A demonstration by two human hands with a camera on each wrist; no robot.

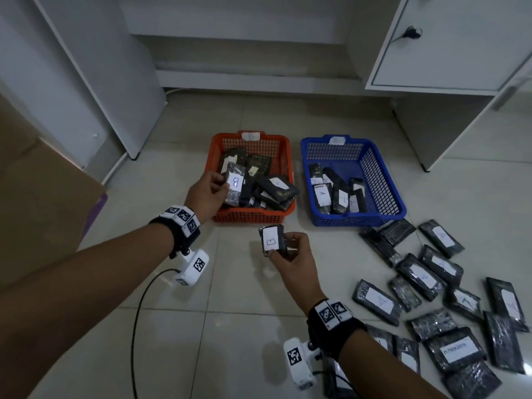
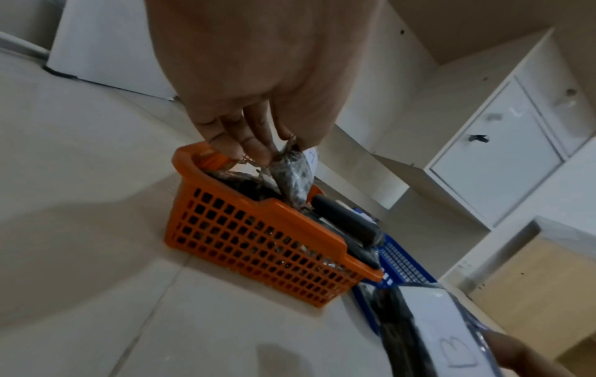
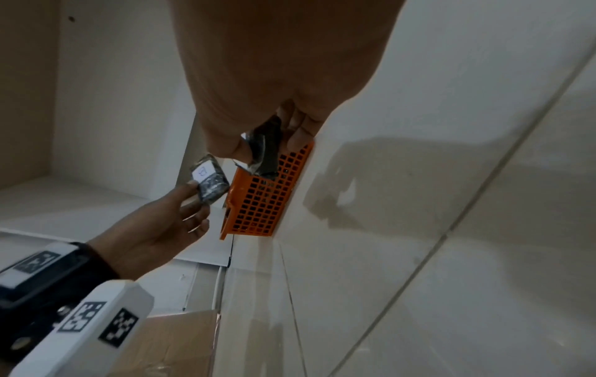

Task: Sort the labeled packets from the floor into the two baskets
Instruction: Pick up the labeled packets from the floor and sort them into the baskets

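My left hand (image 1: 211, 187) pinches a dark packet labeled B (image 1: 235, 184) over the left side of the orange basket (image 1: 250, 217), which holds several dark packets. In the left wrist view the same packet (image 2: 292, 176) hangs from my fingertips (image 2: 258, 150) above the basket (image 2: 258, 242). My right hand (image 1: 290, 249) grips another packet labeled B (image 1: 272, 240) upright, just in front of the orange basket. The blue basket (image 1: 359, 220) to the right holds several packets labeled A. In the right wrist view my fingers hold the packet (image 3: 266, 148) near the orange basket (image 3: 261, 201).
Many dark packets (image 1: 426, 277) lie scattered on the tiled floor at the right, one reading IN PROGRESS (image 1: 456, 349). White cabinet panels (image 1: 100, 82) stand behind and left of the baskets. A cardboard box (image 1: 37, 203) sits at the left. A black cable (image 1: 138, 326) trails from my left wrist.
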